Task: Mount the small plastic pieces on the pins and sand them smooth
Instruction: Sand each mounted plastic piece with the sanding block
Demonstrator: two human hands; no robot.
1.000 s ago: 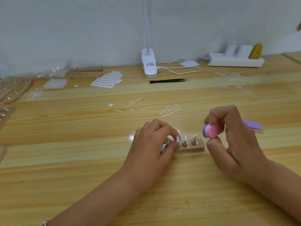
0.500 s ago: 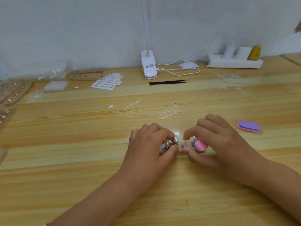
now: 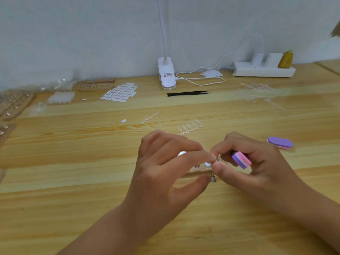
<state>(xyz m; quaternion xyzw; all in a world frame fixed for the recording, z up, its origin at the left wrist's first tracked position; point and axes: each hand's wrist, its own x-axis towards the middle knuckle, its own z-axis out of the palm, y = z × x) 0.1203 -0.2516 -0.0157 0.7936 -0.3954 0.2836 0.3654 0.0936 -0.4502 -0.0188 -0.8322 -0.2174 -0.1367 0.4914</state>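
Observation:
My left hand [image 3: 165, 173] pinches a small metal pin [image 3: 212, 179] between thumb and forefinger, lifted a little above the table. My right hand [image 3: 257, 168] meets it from the right. Its thumb and forefinger pinch at the pin's top, where a tiny clear plastic piece [image 3: 217, 159] is barely visible. A pink and purple sanding block [image 3: 241, 160] is tucked between the other right fingers. The wooden pin holder [image 3: 200, 167] lies on the table behind my left fingers, mostly hidden, with two pins showing.
A second purple sanding block [image 3: 280, 142] lies to the right. Clear plastic sprues [image 3: 191, 127] and black tweezers [image 3: 187, 93] lie farther back. A white clip lamp [image 3: 166, 76], power strip [image 3: 263, 69], sticker sheet [image 3: 119, 92] and more wooden holders [image 3: 16, 105] line the back and left.
My right hand came down from a raised position with the sanding block and met my left hand. My left hand has lifted a pin off the holder.

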